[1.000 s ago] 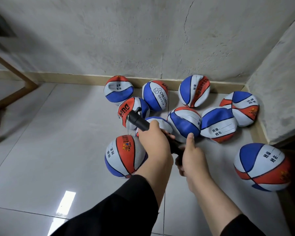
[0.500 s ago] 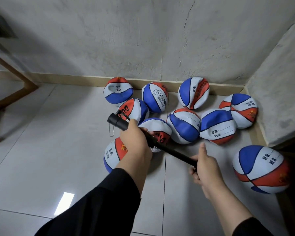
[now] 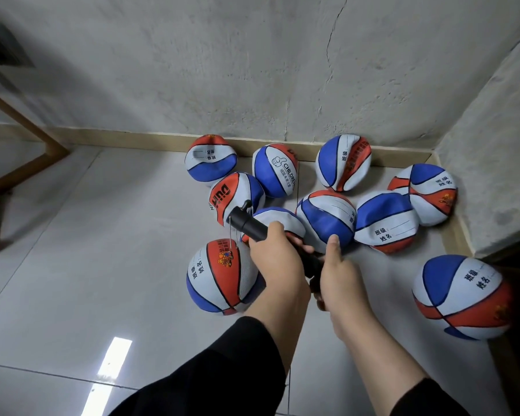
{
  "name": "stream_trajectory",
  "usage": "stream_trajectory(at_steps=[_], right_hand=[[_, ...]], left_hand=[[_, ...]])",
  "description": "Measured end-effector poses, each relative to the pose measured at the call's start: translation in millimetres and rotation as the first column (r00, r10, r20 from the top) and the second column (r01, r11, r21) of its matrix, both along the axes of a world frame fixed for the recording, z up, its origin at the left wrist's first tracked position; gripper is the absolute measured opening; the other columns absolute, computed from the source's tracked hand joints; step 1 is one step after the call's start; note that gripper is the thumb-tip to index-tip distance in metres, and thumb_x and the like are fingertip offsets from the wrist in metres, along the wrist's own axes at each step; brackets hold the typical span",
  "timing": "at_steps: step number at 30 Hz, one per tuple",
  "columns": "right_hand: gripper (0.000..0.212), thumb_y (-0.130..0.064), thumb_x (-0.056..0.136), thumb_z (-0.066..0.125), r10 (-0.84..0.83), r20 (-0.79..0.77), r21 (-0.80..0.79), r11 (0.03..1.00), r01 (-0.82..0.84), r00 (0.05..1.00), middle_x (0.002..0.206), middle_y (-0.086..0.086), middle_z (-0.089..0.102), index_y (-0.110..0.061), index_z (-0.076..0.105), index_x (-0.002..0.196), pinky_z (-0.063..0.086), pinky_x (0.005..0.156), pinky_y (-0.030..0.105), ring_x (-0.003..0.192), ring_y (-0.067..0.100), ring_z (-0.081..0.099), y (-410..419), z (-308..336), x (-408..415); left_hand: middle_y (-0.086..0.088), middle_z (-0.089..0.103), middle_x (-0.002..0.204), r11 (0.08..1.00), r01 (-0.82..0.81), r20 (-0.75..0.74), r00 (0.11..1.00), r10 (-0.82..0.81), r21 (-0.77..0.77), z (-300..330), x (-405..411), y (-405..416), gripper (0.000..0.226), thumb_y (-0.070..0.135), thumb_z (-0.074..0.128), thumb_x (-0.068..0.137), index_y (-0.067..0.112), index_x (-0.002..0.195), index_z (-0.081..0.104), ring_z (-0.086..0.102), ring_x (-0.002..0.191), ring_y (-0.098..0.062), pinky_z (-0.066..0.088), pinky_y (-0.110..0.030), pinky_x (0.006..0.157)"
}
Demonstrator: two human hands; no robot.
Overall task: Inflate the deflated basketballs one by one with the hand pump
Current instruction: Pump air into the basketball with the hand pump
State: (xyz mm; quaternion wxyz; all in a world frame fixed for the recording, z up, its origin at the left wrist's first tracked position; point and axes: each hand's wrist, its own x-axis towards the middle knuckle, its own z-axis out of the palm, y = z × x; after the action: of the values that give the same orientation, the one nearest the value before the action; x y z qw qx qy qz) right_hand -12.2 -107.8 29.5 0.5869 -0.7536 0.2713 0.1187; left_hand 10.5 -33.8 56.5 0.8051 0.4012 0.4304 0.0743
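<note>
My left hand [image 3: 278, 262] is shut around the barrel of a black hand pump [image 3: 248, 225], whose nozzle end points up and left. A thin needle hangs from that end over a round red, white and blue basketball [image 3: 219, 276]; whether it enters the ball I cannot tell. My right hand [image 3: 339, 277] grips the pump's handle close behind the left hand, with the pump pushed in short. Several dented, deflated basketballs [image 3: 324, 222] lie in a cluster behind the pump. Another round ball [image 3: 460, 297] rests at the right.
The balls sit in a corner of grey concrete walls [image 3: 282, 70] on a tiled floor [image 3: 87, 250] with a beige skirting [image 3: 150, 139]. A wooden frame [image 3: 21, 163] stands at the far left. A concrete ledge [image 3: 493, 190] juts out at the right.
The pump rod, drawn out half a second ago, is pushed back in. My right hand has come up to my left, and the barrel has shifted right.
</note>
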Motion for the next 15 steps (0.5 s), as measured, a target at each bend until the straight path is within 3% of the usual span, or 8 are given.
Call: stream_trajectory(at_steps=[3,7,11,15], right_hand=[[0.075,-0.068,0.102,0.028,-0.010,-0.047,0.062,0.998,0.013,0.999,0.054,0.010,0.059,-0.008,0.072,0.089,0.040,0.046,0.028,0.042,0.023,0.050,-5.8,2.5,-2.5],[0.071,-0.067,0.103,0.031,-0.058,-0.061,0.126,0.990,0.065,0.996,0.052,0.014,0.055,-0.006,0.063,0.086,0.028,0.043,0.021,0.034,0.018,0.036,-21.5,0.1,-9.3],[0.071,-0.063,0.105,0.030,-0.080,-0.101,0.134,0.987,0.093,0.992,0.052,0.015,0.054,-0.004,0.061,0.083,0.023,0.038,0.019,0.035,0.017,0.032,-40.6,-7.5,-20.4],[0.069,-0.059,0.107,0.029,-0.091,-0.125,0.119,0.987,0.106,0.988,0.050,0.013,0.053,-0.003,0.061,0.082,0.022,0.033,0.018,0.034,0.017,0.032,-45.0,-10.6,-24.3]], left_hand=[[-0.015,0.054,0.061,1.000,0.025,0.008,1.000,-0.026,0.019,8.4,1.4,0.3,0.024,0.015,0.048,0.089,0.000,0.105,0.059,0.054,0.042,-0.025,0.048,-0.029,0.046],[-0.008,0.050,0.057,0.999,-0.018,0.005,1.000,0.018,0.047,18.5,12.2,19.9,0.003,0.015,0.052,0.096,0.012,0.096,0.052,0.049,0.040,-0.021,0.046,-0.025,0.045],[-0.011,0.050,0.070,0.994,-0.049,-0.024,0.998,0.051,0.095,17.0,20.6,48.0,0.008,0.019,0.054,0.097,0.013,0.101,0.053,0.053,0.053,-0.025,0.047,-0.028,0.048],[-0.010,0.055,0.066,0.990,-0.034,-0.029,0.999,0.039,0.137,10.9,20.4,49.4,0.014,0.018,0.052,0.095,0.011,0.106,0.052,0.055,0.047,-0.026,0.049,-0.033,0.054]])
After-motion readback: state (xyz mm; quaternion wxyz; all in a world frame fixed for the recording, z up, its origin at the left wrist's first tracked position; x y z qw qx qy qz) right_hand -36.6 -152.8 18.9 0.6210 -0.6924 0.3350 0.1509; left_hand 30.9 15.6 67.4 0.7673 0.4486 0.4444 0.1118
